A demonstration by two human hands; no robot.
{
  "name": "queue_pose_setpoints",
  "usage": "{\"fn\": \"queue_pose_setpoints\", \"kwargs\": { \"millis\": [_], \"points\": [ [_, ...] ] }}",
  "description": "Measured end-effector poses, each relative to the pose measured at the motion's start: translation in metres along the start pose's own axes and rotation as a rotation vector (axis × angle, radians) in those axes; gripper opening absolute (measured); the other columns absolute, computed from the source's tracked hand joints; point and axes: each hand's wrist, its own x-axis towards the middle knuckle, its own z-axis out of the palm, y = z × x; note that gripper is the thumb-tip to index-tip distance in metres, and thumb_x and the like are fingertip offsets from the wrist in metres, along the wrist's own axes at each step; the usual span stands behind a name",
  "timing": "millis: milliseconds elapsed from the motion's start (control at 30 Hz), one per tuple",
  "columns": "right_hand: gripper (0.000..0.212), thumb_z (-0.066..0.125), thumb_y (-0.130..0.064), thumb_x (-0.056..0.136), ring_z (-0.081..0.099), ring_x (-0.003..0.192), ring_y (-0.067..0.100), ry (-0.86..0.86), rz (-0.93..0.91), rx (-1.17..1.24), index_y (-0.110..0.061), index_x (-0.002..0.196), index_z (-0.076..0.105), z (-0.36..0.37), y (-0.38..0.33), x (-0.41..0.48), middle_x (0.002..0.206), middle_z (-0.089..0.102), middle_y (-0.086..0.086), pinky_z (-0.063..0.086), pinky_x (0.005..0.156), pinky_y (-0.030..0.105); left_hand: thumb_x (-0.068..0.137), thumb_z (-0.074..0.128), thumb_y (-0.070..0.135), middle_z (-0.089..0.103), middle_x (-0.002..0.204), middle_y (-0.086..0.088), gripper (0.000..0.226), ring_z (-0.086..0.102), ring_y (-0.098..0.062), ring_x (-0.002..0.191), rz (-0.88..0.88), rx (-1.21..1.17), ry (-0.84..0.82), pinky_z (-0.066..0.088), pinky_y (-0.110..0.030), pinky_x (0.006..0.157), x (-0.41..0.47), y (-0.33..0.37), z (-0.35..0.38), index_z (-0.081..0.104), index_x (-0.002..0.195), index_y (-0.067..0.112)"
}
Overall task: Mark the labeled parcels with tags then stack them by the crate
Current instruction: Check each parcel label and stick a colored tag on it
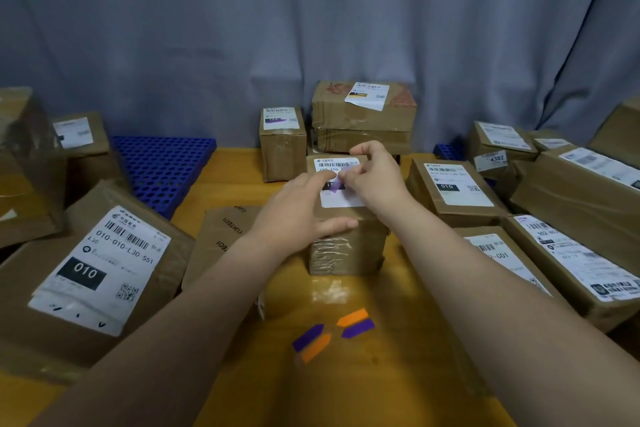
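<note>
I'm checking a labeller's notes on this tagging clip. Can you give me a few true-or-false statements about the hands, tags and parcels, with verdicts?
1. The left hand and the right hand are both at the small parcel in the middle. True.
2. The tag pinched by the right hand is orange. False: it is purple.
3. Four loose tags lie on the table, two orange and two purple. True.
4. The large blue perforated panel lies at near right. False: it lies at far left.
5. The near-left parcel has a label reading 010. True.
</note>
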Motion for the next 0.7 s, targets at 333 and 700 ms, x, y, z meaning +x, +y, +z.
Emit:
{"fn": "queue_pose_setpoints", "kwargs": {
  "millis": [333,700],
  "points": [
    [0.046,0.071,-0.036,0.082,0.049,0.116,0.024,0.035,0.01,-0.45,-0.028,0.118,0.044,0.002,0.004,0.009,0.123,0.054,0.001,0.036,0.095,0.036,0.073,0.06,0.069,0.046,0.135,0.008,0.077,0.044,-0.012,0.122,-0.024,0.034,-0.051,0.036,-0.023,0.091,0.001,0.001,-0.005,0.047,0.137,0.029],
    [0.039,0.054,-0.034,0.094,0.058,0.103,0.025,0.073,0.281,-0.054,-0.004,0.119,0.056,-0.01,0.02,0.008,0.119,0.062,0.01,0.045,0.083,0.032,0.074,0.074,0.05,0.031,0.15,-0.006,0.099,0.04,-0.019,0.13,-0.373,-0.334,-0.108,0.038,-0.032,0.103,-0.004,0.01,-0.008,0.019,0.147,0.015]
  ]
}}
